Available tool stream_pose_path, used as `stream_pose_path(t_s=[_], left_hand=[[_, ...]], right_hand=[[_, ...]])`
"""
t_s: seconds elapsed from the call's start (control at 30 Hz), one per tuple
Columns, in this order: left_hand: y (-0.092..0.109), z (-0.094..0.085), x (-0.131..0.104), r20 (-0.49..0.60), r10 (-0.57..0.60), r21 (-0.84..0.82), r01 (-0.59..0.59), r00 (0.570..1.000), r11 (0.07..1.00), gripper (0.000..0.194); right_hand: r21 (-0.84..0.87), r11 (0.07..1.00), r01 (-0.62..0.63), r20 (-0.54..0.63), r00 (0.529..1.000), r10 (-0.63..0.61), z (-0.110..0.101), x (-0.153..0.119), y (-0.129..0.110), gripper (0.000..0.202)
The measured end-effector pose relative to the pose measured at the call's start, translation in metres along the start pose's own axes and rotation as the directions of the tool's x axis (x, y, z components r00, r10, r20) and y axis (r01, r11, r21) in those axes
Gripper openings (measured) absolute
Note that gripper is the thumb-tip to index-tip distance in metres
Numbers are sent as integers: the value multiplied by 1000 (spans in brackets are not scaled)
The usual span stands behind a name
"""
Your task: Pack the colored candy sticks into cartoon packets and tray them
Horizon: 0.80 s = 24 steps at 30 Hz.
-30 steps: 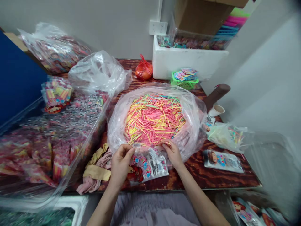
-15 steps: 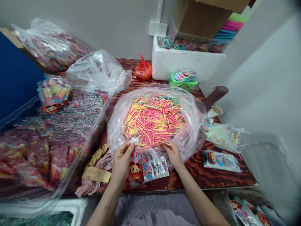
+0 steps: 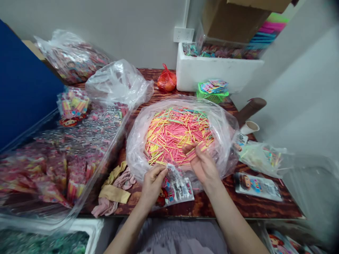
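A big clear plastic bag (image 3: 227,141) lies open in the middle of the wooden table (image 3: 227,203), heaped with thin pink, yellow and green sticks (image 3: 174,132). My right hand (image 3: 202,164) is over the near right part of the heap, fingers closed on a small bunch of sticks. My left hand (image 3: 153,183) pinches the top edge of a small printed cartoon packet (image 3: 177,187) that lies at the table's front edge, just below the bag.
Large clear bags of filled packets (image 3: 66,148) cover the left side. A cloth and tan strips (image 3: 113,192) lie left of my hand. Another packet (image 3: 256,184), a paper cup (image 3: 249,127), a brown tube (image 3: 250,107), a green basket (image 3: 212,92) and a white foam box (image 3: 219,68) stand right and behind.
My right hand left the packet's top edge and moved up into the stick heap, closing on a bunch of sticks. My left hand stays on the packet. The camera shifted slightly.
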State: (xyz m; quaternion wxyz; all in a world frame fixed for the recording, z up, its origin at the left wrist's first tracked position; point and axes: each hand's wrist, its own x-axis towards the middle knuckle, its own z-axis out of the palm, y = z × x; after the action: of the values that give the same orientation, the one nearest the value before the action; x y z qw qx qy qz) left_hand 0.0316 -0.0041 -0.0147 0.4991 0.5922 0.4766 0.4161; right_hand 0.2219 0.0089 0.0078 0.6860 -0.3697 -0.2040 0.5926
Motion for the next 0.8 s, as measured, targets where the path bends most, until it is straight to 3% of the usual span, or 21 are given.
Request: stream_pose_path(t_s=[0.1,0.23,0.37,0.5,0.63,0.8], left_hand=[[1,2,-2,4,-4,-16,4,1000,1000,15],[4,1,-6,-50,-125,-142,116,991,983,11],[4,0,-9,-108,-180,-232,151,978,961,15],[-2,0,-11,-116,-164,-169,143,980,975,23],[-2,1,-11,-79,-144,-101,136,986,986,26],[5,3,-13,-4,-156,-131,154,988,979,30]], right_hand=[[47,997,-59,107,993,54,29,1,-7,10],[-30,995,-96,119,988,99,47,-8,4,10],[-57,992,-113,67,991,116,45,-17,16,12],[-55,993,-107,52,993,110,38,-18,14,15],[-8,994,-111,78,991,111,38,-10,5,15],[-16,976,-216,184,959,215,47,0,4,18]])
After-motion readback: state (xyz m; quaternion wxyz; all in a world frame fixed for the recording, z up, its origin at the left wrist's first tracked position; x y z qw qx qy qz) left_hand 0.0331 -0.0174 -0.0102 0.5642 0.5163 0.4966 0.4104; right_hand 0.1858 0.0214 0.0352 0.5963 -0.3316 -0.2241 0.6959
